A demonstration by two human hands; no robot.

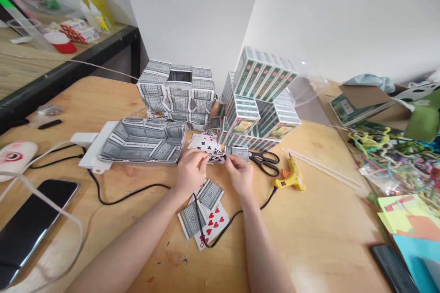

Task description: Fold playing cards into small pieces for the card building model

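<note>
Two bare hands are meeting over the wide, pale wooden bench [319, 238], far of a black cable. Far behind are sitting a flat open tray of patterned grey playing cards [140, 141] and stacked green card boxes [261, 105]. The left hand [191, 171] and right hand [240, 175] are both pinching a small folded playing card [217, 158] by its edges; it looks light, thin, glossy and easily creased.

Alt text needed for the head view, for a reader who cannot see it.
Both hands, left hand and right hand, pinch a folded playing card over a wooden table. Loose cards, scissors, a yellow glue gun and stacked card boxes surround them.
</note>
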